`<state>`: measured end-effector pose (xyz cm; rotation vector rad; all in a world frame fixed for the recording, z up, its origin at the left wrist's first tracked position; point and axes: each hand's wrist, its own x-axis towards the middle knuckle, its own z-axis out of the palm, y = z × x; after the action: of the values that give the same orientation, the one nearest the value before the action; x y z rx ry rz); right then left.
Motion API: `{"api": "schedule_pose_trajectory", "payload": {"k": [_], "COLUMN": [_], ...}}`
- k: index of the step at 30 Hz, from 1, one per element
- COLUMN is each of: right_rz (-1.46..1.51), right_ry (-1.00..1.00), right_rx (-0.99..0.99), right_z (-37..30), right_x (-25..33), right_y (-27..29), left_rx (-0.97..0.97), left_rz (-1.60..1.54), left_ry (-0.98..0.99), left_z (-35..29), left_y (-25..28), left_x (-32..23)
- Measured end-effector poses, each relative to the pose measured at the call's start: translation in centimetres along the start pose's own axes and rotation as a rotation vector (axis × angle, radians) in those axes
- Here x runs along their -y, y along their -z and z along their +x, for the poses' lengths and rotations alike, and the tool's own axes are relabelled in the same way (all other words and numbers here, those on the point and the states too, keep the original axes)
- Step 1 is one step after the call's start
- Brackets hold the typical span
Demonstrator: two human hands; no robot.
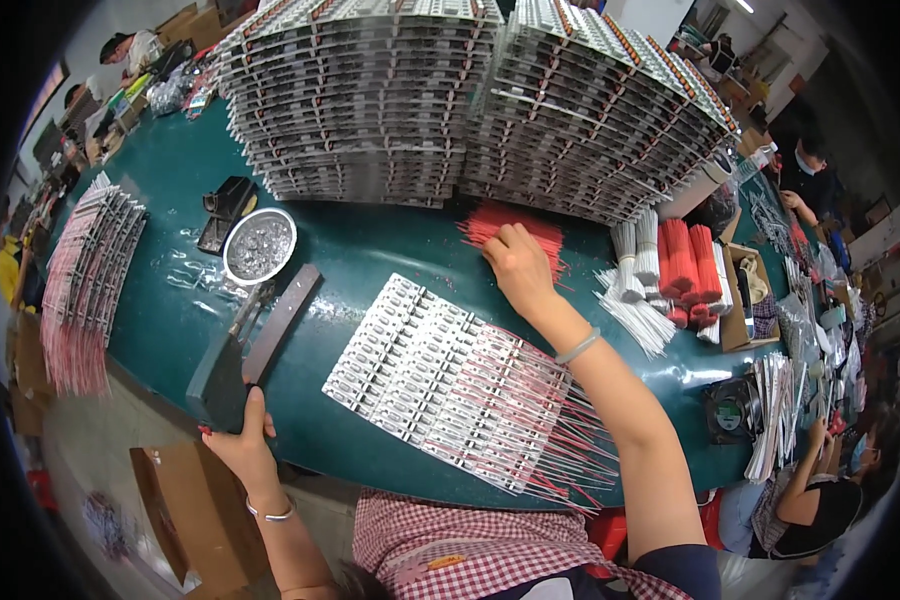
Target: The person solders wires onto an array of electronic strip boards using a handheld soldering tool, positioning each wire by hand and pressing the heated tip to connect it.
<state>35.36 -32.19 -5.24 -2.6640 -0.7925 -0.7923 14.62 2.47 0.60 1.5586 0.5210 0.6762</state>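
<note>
My right hand (519,262) is over a loose pile of thin red wires (490,222), its fingers bent down and closed on them; the fingertips are hidden. My left hand (245,445) is by the table's near edge, at the lower end of a dark grey block-shaped tool (217,382); its thumb points up, and most fingers are hidden. A long grey bar (282,322) lies beside the block. Beyond it is a round pot (260,246) of shiny silvery metal. Between my arms lies a white panel of small board pieces (395,350), with red and white wires across its right part.
Two tall stacks of panels (360,110) stand at the back. Red wire bundles (675,255) and white wire bundles (630,260) lie right, beside a cardboard box (745,320). Wired panels (95,270) stand far left. Other people work around the green table (160,300).
</note>
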Motion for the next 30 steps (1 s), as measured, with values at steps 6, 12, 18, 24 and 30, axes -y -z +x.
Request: {"api": "schedule_pose_trajectory", "payload": {"k": [6,12,18,24,30], "right_rz": [-0.051,-0.066,-0.097,-0.093,-0.470], "right_ry": [0.029,-0.030,-0.025,0.091,0.284], "right_rx": [-0.097,-0.075,-0.111,0.101,0.524], "right_z": [0.8,0.3,0.7,2.4,2.7], "right_x": [-0.2,-1.2,-0.4,2.3,6.3], "right_y": [-0.4,-1.1,-0.2,5.7,9.7], "left_rx": [-0.016,-0.015,0.006,-0.004,0.169], "left_rz": [0.035,0.013,0.006,-0.044,-0.360], "left_ry": [0.018,0.027,0.066,0.060,0.239], "left_z": [-1.3,-2.6,-3.3,-4.0,-5.0], "left_y": [2.5,1.7,1.6,1.4,3.3], "left_x": [0.7,0.1,-0.2,-1.1,-1.2]}}
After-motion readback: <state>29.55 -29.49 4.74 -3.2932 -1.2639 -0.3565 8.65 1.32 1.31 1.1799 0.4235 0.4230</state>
